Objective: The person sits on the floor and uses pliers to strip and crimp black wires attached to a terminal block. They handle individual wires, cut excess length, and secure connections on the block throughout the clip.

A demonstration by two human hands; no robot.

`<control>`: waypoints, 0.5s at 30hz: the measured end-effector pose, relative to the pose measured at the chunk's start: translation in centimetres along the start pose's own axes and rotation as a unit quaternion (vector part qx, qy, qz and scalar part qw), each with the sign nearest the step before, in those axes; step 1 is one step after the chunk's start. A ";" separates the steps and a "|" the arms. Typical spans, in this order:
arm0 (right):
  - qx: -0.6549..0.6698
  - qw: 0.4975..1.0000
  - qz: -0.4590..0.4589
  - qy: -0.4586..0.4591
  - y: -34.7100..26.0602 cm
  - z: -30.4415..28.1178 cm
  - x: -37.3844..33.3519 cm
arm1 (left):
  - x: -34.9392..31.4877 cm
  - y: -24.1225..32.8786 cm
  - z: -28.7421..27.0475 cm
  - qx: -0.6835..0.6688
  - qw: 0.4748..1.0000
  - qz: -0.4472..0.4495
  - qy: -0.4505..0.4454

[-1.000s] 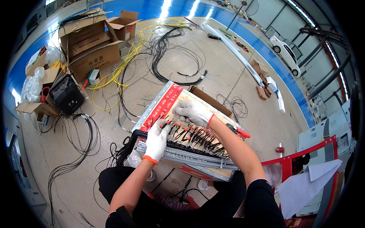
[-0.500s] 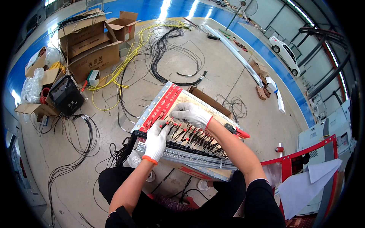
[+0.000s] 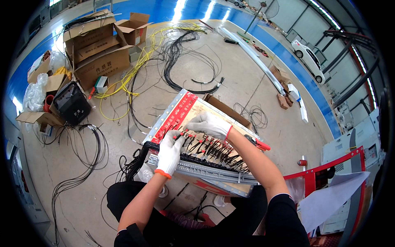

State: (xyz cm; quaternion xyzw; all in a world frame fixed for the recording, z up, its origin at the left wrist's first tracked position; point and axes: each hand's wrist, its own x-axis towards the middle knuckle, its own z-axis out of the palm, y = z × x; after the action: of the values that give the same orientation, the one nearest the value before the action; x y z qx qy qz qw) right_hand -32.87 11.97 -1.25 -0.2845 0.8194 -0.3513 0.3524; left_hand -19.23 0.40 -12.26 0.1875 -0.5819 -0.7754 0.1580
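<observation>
The gloved left hand point(image 3: 168, 153) points toward one o'clock, the gloved right hand point(image 3: 210, 125) toward nine, curled fingers point(image 3: 172, 134) near each other; both forearms point(image 3: 142, 206) bare.

My right hand point(image 3: 207, 124) hiding part of board point(image 3: 201, 106); wire tips point(image 3: 203, 151) looking too small to tell; edge cutting off my sleeves point(image 3: 284, 219).

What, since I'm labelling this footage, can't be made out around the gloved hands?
In the head view:
Right hand: whether it pinches anything; its own glove hides the fingertips' undersides.
Left hand: what, if anything, lies in its palm; the back of the glove covers it.
Black wires: how each one ends; too small and crowded.
Red-handled tool: its exact kind; too small, partly behind the right forearm.
</observation>
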 end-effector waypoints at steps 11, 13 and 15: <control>-0.096 0.995 -0.001 -0.034 0.1 -0.4 1.0 | 0.4 -0.7 -0.5 0.055 0.998 0.019 -0.001; 0.022 0.999 0.043 -0.011 0.3 -0.6 1.0 | 0.2 -0.6 -0.3 0.024 1.000 0.012 0.000; 0.254 0.965 0.072 -0.006 1.7 -1.2 1.5 | -0.2 0.0 0.0 0.014 1.000 0.010 -0.007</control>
State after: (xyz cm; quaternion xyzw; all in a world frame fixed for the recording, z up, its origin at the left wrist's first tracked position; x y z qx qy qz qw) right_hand -35.02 12.34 -2.50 -0.1280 0.7195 -0.5196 0.4427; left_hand -19.10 0.49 -12.19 0.1788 -0.5953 -0.7670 0.1593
